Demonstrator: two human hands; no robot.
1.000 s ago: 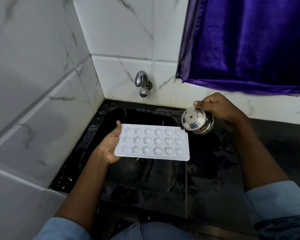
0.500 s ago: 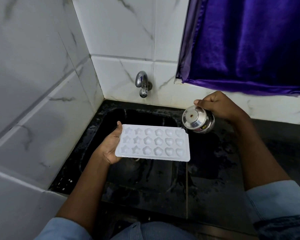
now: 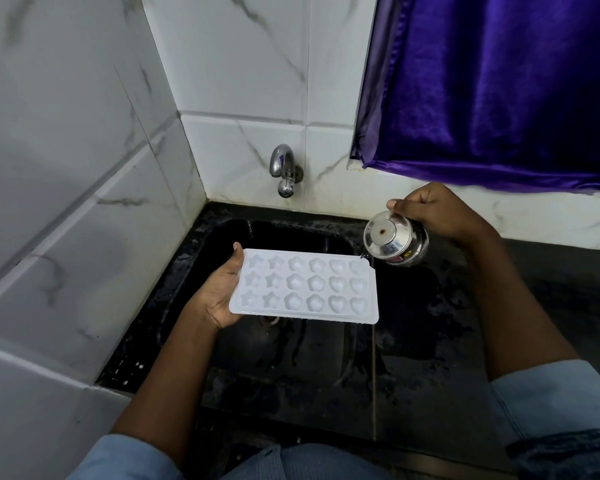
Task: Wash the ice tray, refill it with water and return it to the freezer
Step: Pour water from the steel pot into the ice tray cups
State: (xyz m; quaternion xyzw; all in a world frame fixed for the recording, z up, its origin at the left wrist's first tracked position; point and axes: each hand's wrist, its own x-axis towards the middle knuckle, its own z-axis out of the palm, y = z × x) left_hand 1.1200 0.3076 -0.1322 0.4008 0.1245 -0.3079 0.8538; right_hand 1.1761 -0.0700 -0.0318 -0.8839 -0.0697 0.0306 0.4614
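- Both hands were busy, each closed on its own thing, and they stood well apart from each other.
- The left hand (image 3: 222, 292) gripped the white ice tray (image 3: 305, 287) at its left short edge, with the thumb on the top rim and the other fingers hidden under the tray.
- The ice tray was held about level above the black sink (image 3: 291, 341), in front of the tap (image 3: 284, 169), and it touched nothing except the hand.
- Its moulds stood in three rows: stars at the left, flowers in the middle, hearts at the right.
- The right hand (image 3: 433, 211) was clamped from above on a small steel vessel (image 3: 394, 242), which was tilted on its side, with one round end turned to the camera.
- The lower edge of the vessel was just beside the far right corner of the tray; I could not tell if water was coming out, or if the two were touching.
- The black counter (image 3: 430, 323) to the right of the sink looked wet.
- White marble-like tiles (image 3: 84, 168) covered the walls at the left and behind the sink, and a purple curtain (image 3: 499, 81) hung at the upper right.
- Light blue sleeves (image 3: 548, 400) covered the upper part of both arms.
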